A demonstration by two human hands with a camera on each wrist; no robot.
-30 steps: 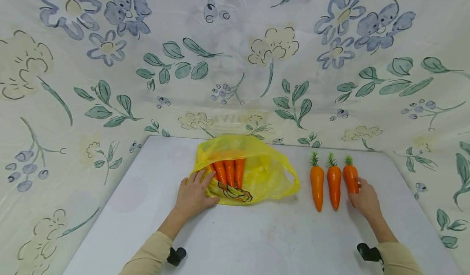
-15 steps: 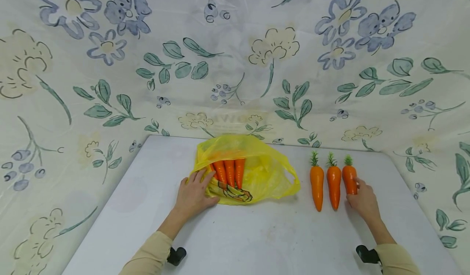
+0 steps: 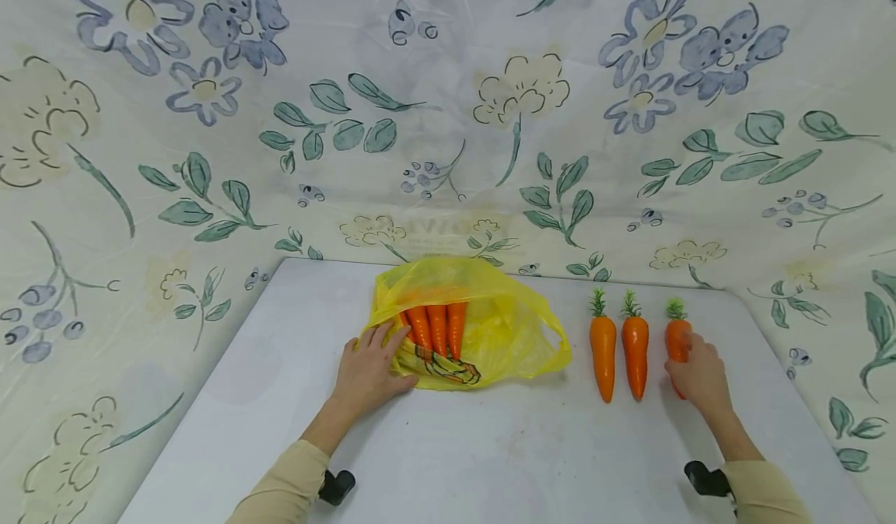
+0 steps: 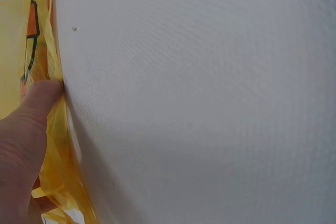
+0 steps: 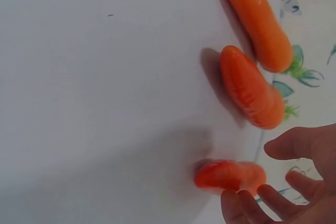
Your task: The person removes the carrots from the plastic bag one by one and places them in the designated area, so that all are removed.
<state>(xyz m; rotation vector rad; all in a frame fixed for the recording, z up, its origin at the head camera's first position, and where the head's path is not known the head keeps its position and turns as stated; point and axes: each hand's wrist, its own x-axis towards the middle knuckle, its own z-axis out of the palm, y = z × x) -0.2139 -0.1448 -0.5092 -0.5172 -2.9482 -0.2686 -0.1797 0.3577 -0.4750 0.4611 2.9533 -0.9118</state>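
Observation:
A yellow plastic bag (image 3: 518,345) lies on its side with several orange carrots (image 3: 438,330) inside its mouth. My left hand (image 3: 371,368) rests on the bag's near left edge, fingers spread, and in the left wrist view the thumb (image 4: 39,98) presses the film by the table. At the right, two carrots with green tops, one outer (image 3: 603,357) and one middle (image 3: 635,357), lie side by side. My right hand (image 3: 700,376) is over a third carrot (image 3: 677,337), fingertips right at its side. In the right wrist view the thumb stands apart from this carrot (image 5: 226,175).
The white table (image 3: 490,462) ends at the back against a flower-printed sheet (image 3: 448,158), which also rises along both sides. Black wrist pieces, left (image 3: 337,488) and right (image 3: 705,479), sit beside the beige sleeves.
The third carrot shifted slightly left, then back right with my right hand, widening its gap from the middle carrot. My left hand and the bag have stayed in place.

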